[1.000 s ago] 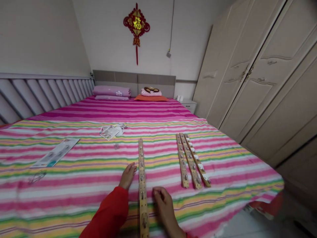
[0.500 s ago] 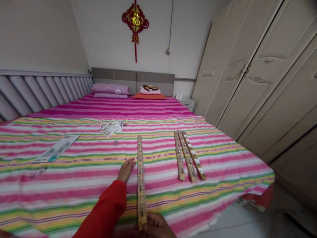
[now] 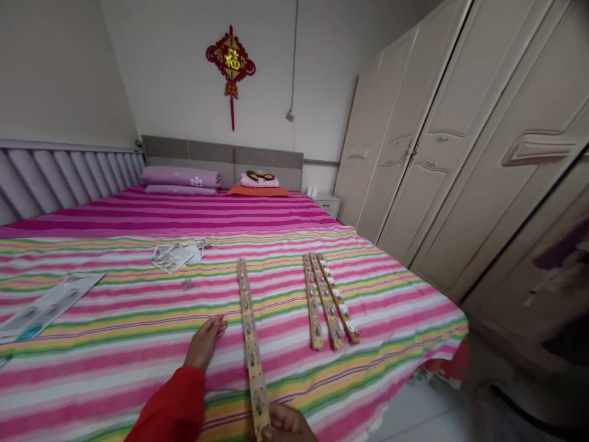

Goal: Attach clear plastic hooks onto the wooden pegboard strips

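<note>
A long, narrow wooden strip [image 3: 250,328] with a row of small metal fittings, perhaps hooks, runs away from me over the striped bedspread. My right hand [image 3: 289,423] pinches its near end at the bottom edge of the view; part of that hand is cut off. Left of the strip and apart from it is my left hand [image 3: 205,341], in a red sleeve. Its fingers are loosely bent, with nothing visible in them. To the right lie two similar strips [image 3: 313,301] [image 3: 326,301] and a third strip [image 3: 338,294] bearing white round pieces.
Clear plastic packets [image 3: 177,255] and a small clear piece [image 3: 186,283] lie on the bedspread [image 3: 151,319]. Farther left is a long flat package [image 3: 50,307]. Folded bedding [image 3: 181,178] rests by the headboard [image 3: 207,150]. A wardrobe [image 3: 414,153] stands along the right.
The view has turned right, so everything appears farther left. The strip now slants more, its near end still in my right hand. My left hand sits a little farther from the strip.
</note>
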{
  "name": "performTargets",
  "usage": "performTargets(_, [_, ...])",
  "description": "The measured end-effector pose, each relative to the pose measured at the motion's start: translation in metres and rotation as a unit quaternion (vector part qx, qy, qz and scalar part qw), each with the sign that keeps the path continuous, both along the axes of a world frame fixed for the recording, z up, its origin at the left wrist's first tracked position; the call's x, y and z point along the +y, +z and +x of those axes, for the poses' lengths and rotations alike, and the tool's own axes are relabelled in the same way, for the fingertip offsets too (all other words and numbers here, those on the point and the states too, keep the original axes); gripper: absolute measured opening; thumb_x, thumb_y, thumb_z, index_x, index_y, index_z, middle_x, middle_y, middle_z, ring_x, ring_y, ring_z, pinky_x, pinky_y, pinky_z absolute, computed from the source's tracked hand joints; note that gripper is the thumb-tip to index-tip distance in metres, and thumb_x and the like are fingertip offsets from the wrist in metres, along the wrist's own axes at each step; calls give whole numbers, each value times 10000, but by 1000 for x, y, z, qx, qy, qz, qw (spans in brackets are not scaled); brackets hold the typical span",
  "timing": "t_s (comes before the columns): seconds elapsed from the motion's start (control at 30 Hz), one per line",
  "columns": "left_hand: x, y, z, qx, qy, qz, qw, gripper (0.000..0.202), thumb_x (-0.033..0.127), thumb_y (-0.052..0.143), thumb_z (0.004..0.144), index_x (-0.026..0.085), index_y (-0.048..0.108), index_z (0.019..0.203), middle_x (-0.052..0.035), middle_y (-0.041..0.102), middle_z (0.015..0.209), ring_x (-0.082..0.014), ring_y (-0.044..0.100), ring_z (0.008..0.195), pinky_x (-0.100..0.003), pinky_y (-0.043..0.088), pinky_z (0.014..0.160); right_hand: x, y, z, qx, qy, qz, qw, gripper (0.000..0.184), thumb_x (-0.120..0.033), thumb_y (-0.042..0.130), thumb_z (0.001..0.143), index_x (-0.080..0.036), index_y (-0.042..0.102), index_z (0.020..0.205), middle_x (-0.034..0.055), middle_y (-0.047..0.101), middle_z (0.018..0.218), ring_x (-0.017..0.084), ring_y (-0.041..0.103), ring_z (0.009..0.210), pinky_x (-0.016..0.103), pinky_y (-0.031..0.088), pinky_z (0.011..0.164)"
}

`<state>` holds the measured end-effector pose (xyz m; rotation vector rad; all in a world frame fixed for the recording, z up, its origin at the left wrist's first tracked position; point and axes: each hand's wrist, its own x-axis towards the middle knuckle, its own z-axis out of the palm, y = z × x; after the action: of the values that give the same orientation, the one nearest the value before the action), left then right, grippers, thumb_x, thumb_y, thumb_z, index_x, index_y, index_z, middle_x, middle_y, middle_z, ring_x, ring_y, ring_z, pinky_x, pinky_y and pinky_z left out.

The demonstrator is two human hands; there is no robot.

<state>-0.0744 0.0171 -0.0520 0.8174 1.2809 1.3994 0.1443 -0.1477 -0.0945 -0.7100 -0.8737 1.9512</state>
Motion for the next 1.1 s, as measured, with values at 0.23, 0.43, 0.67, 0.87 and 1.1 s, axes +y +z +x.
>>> performTargets(0.23, [-4, 9, 2, -7, 9, -15, 1000, 337, 346, 735, 595, 145, 680, 861, -51, 703, 757, -140, 656, 709, -265, 550, 725, 12, 29, 33, 14, -132, 14, 991, 378, -322, 830, 623, -142, 718, 936, 44, 675, 738, 99, 568, 566, 209, 412, 555])
performTargets(0.43, [-5, 14, 3, 4, 4, -28, 1000, 247, 281, 690, 658, 149, 685, 867, -46, 705, 760, -145, 665, 725, -272, 552, 761, 22, 42, 57, -11, -193, -17, 981, 365, -309, 837, 616, -130, 723, 914, 70, 690, 791, 115, 596, 605, 224, 465, 602])
performTargets(0.67, [-6, 16, 3, 1, 11, -37, 999, 210, 249, 674, 681, 151, 683, 866, -41, 707, 750, -143, 669, 728, -276, 552, 784, 26, 46, 70, -16, -221, -31, 975, 299, -265, 817, 648, -124, 728, 897, 82, 701, 809, 106, 597, 630, 211, 479, 630])
performTargets(0.87, [-7, 17, 4, 8, 7, -35, 999, 176, 236, 672, 702, 155, 688, 857, -38, 710, 751, -147, 678, 744, -270, 554, 787, 29, 47, 79, -25, -231, -27, 972, 275, -244, 805, 662, -123, 723, 895, 79, 709, 812, 110, 611, 628, 217, 491, 631])
performTargets(1.1, [-7, 16, 4, 14, 2, -33, 999, 223, 277, 696, 675, 152, 689, 860, -45, 713, 763, -154, 680, 748, -273, 561, 779, 31, 48, 84, -19, -223, -37, 974, 285, -268, 810, 664, -120, 719, 889, 84, 719, 849, 105, 633, 647, 208, 508, 638])
